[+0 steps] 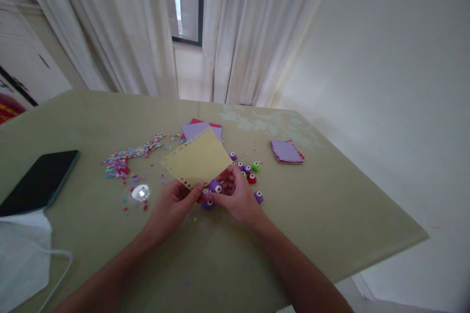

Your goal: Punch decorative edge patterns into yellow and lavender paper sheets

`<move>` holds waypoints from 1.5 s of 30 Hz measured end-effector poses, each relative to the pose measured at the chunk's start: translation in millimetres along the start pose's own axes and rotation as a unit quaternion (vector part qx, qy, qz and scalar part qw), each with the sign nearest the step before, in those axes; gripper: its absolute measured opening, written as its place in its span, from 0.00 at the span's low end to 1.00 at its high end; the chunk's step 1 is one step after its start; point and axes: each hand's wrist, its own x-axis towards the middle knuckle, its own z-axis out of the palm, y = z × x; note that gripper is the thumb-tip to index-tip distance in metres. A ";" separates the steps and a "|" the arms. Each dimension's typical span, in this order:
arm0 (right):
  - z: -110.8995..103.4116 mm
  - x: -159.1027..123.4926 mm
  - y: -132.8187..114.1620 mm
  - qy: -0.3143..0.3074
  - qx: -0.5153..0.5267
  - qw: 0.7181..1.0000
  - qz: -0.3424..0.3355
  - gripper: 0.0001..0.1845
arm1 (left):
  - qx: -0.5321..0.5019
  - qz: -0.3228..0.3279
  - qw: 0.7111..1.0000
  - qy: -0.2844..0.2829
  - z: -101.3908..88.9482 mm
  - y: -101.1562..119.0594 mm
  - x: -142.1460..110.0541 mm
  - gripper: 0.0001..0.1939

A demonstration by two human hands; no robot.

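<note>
L hand (172, 204) pinches yellow paper (201, 156), R hand (240, 198) grips purple punch (213, 186), prob. on paper's edge; paper blocks part of lilac sheet (193, 130). Confetti (121, 161), phone (42, 178) to L.

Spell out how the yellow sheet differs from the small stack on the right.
The yellow sheet is held in the left hand; the stack lies flat on the table, apart from both hands.
The yellow sheet shows one colour; the stack has a purple top with red showing beneath.
The yellow sheet looks larger in the picture than the stack.
Both have cut-outs along their edges.
</note>
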 end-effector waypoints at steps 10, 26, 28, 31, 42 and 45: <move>-1.4 -0.5 2.0 -0.002 -0.070 0.997 -0.029 0.29 | 0.052 0.005 0.999 -0.004 -0.8 1.9 -0.1 0.16; -0.6 -2.2 -1.9 -0.001 -0.080 0.997 -0.015 0.27 | 0.052 0.009 0.999 0.009 0.4 6.1 -1.3 0.17; -0.5 -2.2 -1.0 0.001 -0.074 0.997 -0.011 0.27 | 0.049 0.005 0.999 0.012 0.7 8.4 -1.3 0.17; -0.2 -2.4 -0.3 0.002 -0.069 0.998 -0.012 0.29 | 0.042 0.004 0.999 0.016 1.0 10.2 -1.6 0.17; -4.8 0.8 1.1 -0.012 -0.061 0.998 0.002 0.25 | 0.083 0.017 0.996 0.002 -0.7 4.0 -1.3 0.18; -5.3 3.1 0.7 -0.018 -0.014 1.000 0.020 0.26 | 0.075 0.019 0.997 -0.007 -0.4 2.1 -1.5 0.18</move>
